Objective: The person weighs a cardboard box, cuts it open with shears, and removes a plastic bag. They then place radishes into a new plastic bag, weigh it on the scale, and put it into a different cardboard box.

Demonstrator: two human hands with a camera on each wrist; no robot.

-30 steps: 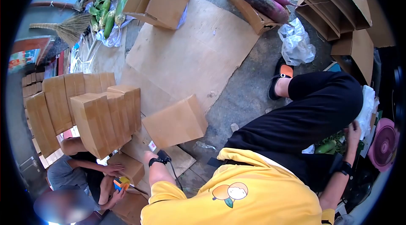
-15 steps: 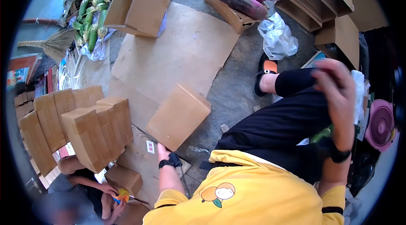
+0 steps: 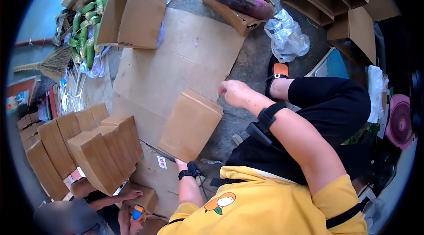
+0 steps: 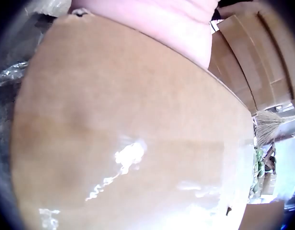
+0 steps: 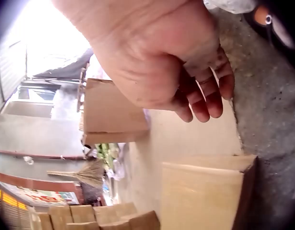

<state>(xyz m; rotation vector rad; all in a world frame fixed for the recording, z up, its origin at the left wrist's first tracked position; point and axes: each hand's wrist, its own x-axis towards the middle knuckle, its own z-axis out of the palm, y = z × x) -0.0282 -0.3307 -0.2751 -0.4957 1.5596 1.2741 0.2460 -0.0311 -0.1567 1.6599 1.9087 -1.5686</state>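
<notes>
Carton: the brown carton (image 3: pixel 190 126) is in the head view a little left of the middle and below it; if it stands flat or is slightly lifted, this is not clear.
Long axis: it goes steeply from lower left to upper right of the head view.
Left hand: the left hand (image 3: pixel 180 163) is the nearer one, touching the lower edge of the carton; its fingers are hidden behind the cardboard, so one cannot tell how they hold.
Right hand: the right hand (image 3: pixel 235 94) is near the upper right corner, apart from the carton; its fingers (image 5: pixel 200 109) hang loosely bent, with gaps between them, and hold nothing.
Direction: from the right fingers the carton lies to the lower left in the head view; from the left hand it extends upward.
Ground: the cardboard sheet (image 3: pixel 176 49) spreads above the carton, the grey floor (image 3: pixel 230 129) shows at its right.
Neighbours: the stacked cartons (image 3: pixel 99 155) stand at left; the plastic bag (image 3: pixel 287 38) lies at upper right.
</notes>
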